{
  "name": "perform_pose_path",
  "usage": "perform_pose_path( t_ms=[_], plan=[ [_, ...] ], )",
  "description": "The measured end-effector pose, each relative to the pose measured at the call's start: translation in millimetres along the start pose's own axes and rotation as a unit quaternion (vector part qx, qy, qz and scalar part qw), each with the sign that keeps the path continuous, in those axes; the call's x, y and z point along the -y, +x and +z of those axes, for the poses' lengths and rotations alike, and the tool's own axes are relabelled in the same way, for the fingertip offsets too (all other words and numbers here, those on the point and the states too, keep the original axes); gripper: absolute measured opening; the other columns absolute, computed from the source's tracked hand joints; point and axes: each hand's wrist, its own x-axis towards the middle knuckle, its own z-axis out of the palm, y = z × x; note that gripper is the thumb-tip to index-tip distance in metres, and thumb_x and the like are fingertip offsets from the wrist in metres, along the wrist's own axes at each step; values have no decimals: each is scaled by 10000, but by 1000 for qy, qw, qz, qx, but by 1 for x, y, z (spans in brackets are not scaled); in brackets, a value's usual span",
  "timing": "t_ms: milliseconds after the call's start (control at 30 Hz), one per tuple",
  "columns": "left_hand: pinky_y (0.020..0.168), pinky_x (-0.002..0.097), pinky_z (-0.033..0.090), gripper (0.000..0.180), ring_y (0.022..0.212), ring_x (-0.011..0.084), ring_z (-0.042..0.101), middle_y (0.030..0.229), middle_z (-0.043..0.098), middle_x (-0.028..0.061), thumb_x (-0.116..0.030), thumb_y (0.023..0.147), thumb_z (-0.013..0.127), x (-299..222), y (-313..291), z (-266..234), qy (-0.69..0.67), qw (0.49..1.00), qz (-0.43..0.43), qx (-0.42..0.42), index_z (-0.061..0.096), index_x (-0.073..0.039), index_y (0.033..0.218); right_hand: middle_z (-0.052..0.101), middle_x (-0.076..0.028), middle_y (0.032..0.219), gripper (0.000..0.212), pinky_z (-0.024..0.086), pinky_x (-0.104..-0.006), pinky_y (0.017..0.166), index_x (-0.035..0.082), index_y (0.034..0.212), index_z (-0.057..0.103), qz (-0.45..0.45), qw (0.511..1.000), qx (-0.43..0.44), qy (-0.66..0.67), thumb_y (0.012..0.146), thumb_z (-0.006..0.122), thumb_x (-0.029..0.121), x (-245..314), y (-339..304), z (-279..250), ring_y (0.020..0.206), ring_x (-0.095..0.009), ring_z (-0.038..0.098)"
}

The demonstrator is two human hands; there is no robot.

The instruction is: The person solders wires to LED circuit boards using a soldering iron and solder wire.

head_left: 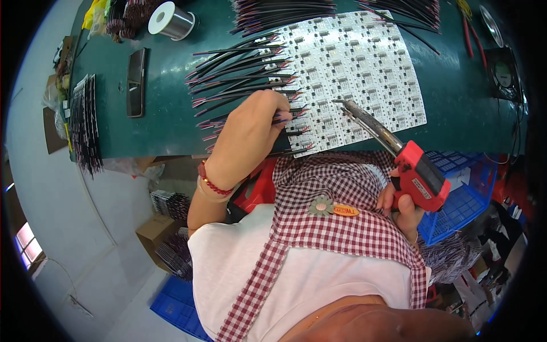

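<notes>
A white sheet of small circuit boards [364,74] lies on the green table, slightly turned. Along its left edge runs a row of short black cables [233,74] with bare red and blue wire ends. My left hand [253,125] is over the lower part of that row, its thumb and fingers pinched on one cable at the board edge. In my right hand [407,208] is a red and black soldering gun [419,176], gripped by its handle. Its dark tip points up and left, above the middle of the boards; I cannot tell whether it touches them.
A solder wire spool [171,21] and a dark phone [136,82] are at the left of the table [165,125]. More cable bundles lie at the back and the left edge. Red-handled pliers [470,34] are at the far right. A blue crate [464,199] stands below the table.
</notes>
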Motion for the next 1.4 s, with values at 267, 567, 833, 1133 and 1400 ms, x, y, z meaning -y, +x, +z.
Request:
perform_pose_path(
  t_ms=[267,567,833,1133,1400],
  plan=[
    [490,283,362,119,567,195,514,756,557,80,-102,789,672,2,-17,-12,2,967,77,-241,590,-18,771,503,-75,571,621,451,-251,459,-94,1172,432,-31,999,12,5,862,622,408,-3,-2,-6,408,-113,439],
    [561,282,444,209,637,234,554,794,520,122,107,717,611,-19,-4,6,-35,999,-7,4,537,7,885,502,-73,573,625,451,-259,477,-90,1192,433,-26,999,28,-6,861,625,404,-1,-5,-5,426,-112,444],
    [519,314,445,157,574,256,583,699,611,109,-63,707,724,-22,3,10,37,996,-71,50,583,-10,749,506,-74,594,604,456,-272,515,-74,1202,436,31,997,62,-23,869,612,399,-3,-7,-9,452,-116,454],
    [536,375,464,177,615,334,602,678,617,157,-106,722,719,-23,8,11,88,991,-67,71,585,10,728,508,-82,619,566,463,-284,541,-56,1191,455,59,995,77,-39,871,619,380,-6,-9,-11,493,-124,470],
    [528,433,440,182,584,356,573,627,587,164,-147,742,679,-26,19,5,160,976,-50,139,575,-1,714,518,-85,652,510,470,-284,554,-38,1174,477,50,994,79,-48,873,625,346,-8,-11,-11,507,-126,473]
  ],
)
